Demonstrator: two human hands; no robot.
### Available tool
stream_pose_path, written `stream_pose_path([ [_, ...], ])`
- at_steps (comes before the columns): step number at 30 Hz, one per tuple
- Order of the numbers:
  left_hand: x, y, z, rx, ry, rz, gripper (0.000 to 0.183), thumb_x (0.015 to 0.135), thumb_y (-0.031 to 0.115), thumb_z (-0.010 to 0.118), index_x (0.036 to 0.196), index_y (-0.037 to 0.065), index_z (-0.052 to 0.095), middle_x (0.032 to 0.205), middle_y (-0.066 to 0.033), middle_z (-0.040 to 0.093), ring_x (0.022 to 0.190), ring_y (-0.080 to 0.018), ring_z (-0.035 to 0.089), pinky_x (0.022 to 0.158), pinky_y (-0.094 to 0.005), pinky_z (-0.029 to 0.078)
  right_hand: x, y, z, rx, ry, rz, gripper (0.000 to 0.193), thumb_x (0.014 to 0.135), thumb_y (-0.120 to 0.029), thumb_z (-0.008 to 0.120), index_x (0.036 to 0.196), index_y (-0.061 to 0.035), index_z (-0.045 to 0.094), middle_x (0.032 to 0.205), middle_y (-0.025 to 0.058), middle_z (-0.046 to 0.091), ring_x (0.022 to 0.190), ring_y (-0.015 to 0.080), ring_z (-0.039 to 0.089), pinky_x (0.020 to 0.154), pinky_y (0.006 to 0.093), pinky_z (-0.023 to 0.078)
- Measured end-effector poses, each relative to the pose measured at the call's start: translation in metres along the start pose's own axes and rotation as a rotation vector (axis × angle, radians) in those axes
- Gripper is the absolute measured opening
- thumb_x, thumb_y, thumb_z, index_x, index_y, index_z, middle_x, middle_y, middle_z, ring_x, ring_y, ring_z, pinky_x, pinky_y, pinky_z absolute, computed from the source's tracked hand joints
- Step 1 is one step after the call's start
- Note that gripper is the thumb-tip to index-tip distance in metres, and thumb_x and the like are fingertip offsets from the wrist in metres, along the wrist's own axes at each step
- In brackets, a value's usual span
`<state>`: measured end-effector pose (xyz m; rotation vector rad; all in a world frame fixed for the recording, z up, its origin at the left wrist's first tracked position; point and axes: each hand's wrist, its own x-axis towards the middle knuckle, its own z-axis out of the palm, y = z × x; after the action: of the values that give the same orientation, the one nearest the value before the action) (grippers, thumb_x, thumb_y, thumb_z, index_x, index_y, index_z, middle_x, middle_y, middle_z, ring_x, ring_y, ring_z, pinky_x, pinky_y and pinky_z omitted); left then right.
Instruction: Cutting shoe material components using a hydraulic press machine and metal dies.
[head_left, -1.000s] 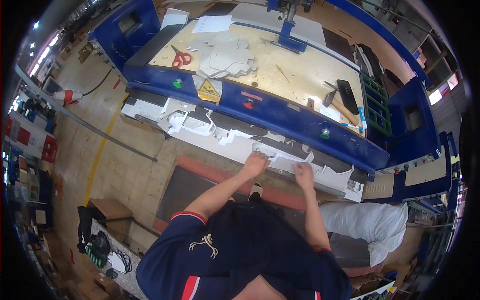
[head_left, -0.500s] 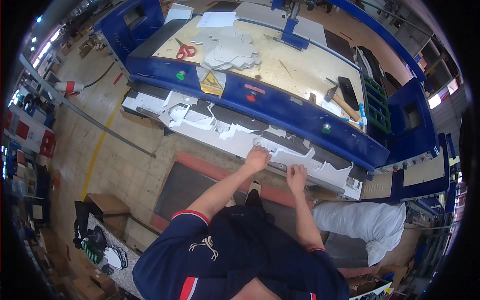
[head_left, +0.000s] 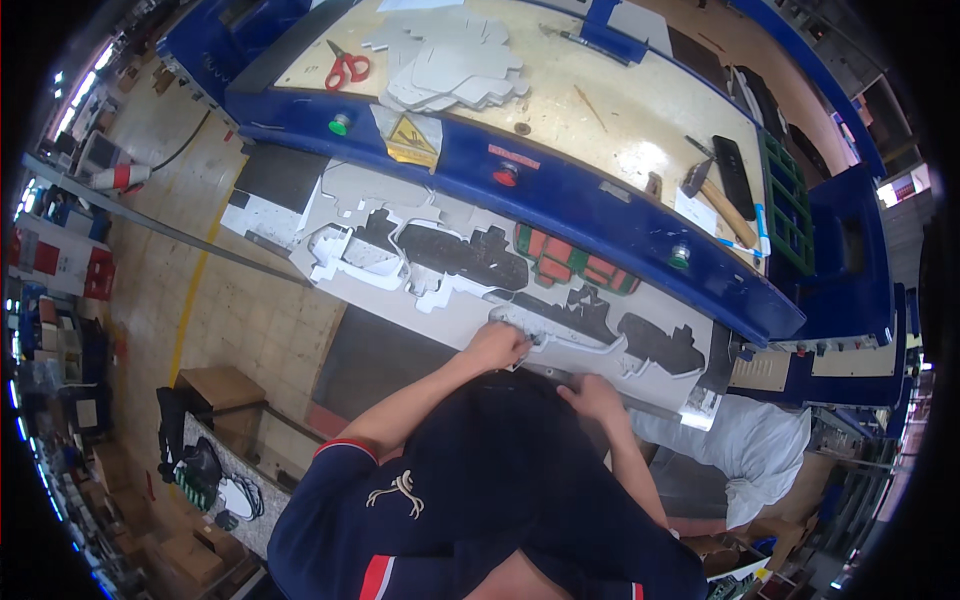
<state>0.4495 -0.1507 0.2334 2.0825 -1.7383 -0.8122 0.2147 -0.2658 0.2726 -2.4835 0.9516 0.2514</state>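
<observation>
A long tray bears a pale grey sheet full of irregular cut-outs, with dark board showing through them. It juts toward me from beneath the blue beam of a press. My left hand is closed on the sheet's near edge, by a raised white strip; its fingertips are partly hidden. Farther right, my right hand lies at the tray's front edge with its fingers curled over it. A red and green block shows through an opening near the beam.
Stacked grey cut pieces, red scissors, a hammer and a black phone lie on the press table. Green and red buttons dot the beam. A white sack stands at right; a cardboard box is at left.
The tray and sheet have slid out toward my body, exposing more cut-outs and the red and green block. Both hands have come nearer my body, and the view has shifted closer to the press.
</observation>
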Motion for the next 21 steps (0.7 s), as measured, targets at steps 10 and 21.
stream_pose_path([
  [10, 0.014, -0.032, 0.016, 0.014, 0.112, -0.373, 0.033, 0.087, 0.038, 0.064, 0.098, 0.008, 0.068, 0.091, -0.0140, 0.069, 0.091, -0.0340, 0.065, 0.082, -0.0484, 0.046, 0.178, -0.087, -0.001, 0.002, 0.295, -0.329, 0.092, 0.071, -0.039, 0.080, 0.143, -0.0042, 0.035, 0.139, 0.0217, 0.040, 0.130, 0.0411, 0.036, 0.104, 0.0540, 0.033],
  [21, 0.005, -0.020, 0.030, 0.046, 0.205, -0.415, 0.026, 0.083, 0.030, 0.066, 0.072, 0.007, 0.072, 0.080, -0.0118, 0.069, 0.086, -0.0273, 0.063, 0.082, -0.0432, 0.037, 0.189, -0.096, -0.015, -0.123, 0.034, -0.166, 0.099, 0.053, -0.043, 0.087, 0.134, -0.0044, 0.046, 0.120, 0.0195, 0.048, 0.116, 0.0375, 0.046, 0.100, 0.0481, 0.037],
])
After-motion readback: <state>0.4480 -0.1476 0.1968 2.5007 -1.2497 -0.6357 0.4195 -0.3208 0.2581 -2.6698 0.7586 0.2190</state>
